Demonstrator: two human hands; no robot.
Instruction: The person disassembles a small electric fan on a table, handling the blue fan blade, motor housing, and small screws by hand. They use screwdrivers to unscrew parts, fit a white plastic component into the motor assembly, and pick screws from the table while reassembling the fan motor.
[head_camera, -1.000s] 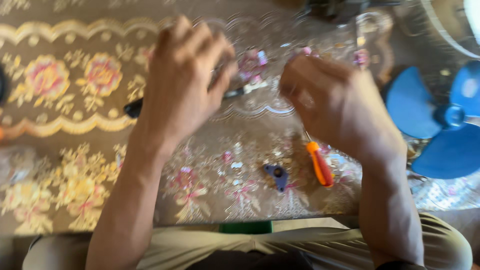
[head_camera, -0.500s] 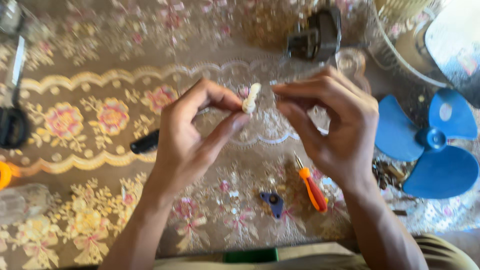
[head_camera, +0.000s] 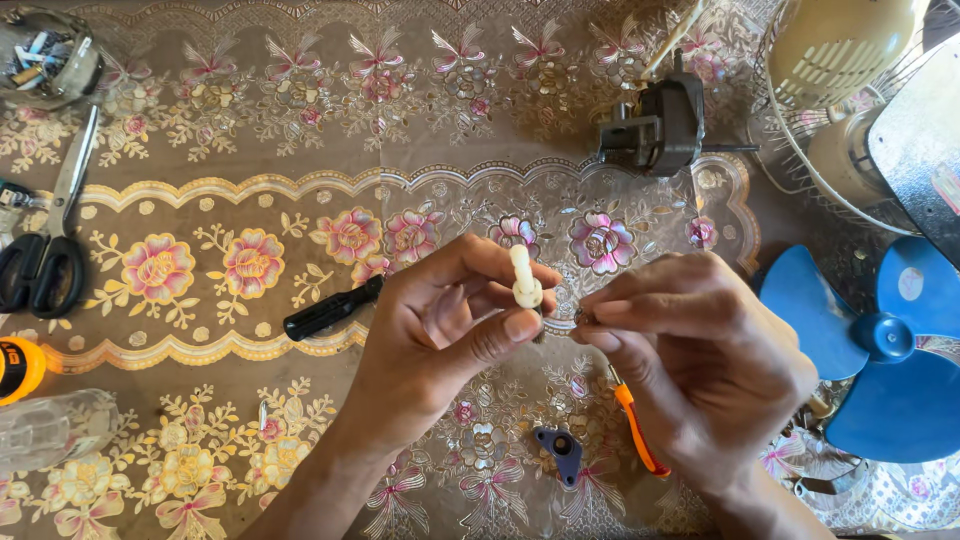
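Note:
My left hand (head_camera: 450, 325) pinches a small cream plastic shaft (head_camera: 523, 278) upright between thumb and fingers, above the flowered tablecloth (head_camera: 200, 280). My right hand (head_camera: 700, 360) is just right of it, thumb and forefinger closed on a tiny dark metal part (head_camera: 583, 317) close to the shaft's base. A black screwdriver handle (head_camera: 330, 310) pokes out from behind my left hand. Under my right hand lie an orange-handled screwdriver (head_camera: 640, 435) and a small dark blue bracket (head_camera: 560, 452).
A blue fan blade (head_camera: 880, 350) lies at the right, with a wire fan guard and cream fan body (head_camera: 850, 90) above it. A dark motor block (head_camera: 655, 125) sits at top centre. Black scissors (head_camera: 45, 240), a clear bottle (head_camera: 50, 425) and a bowl of bits (head_camera: 45, 55) are at the left.
The view has steadied and moved closer over the hands. The cream shaft now stands upright in my left fingers, and my right fingertips have closed near its base.

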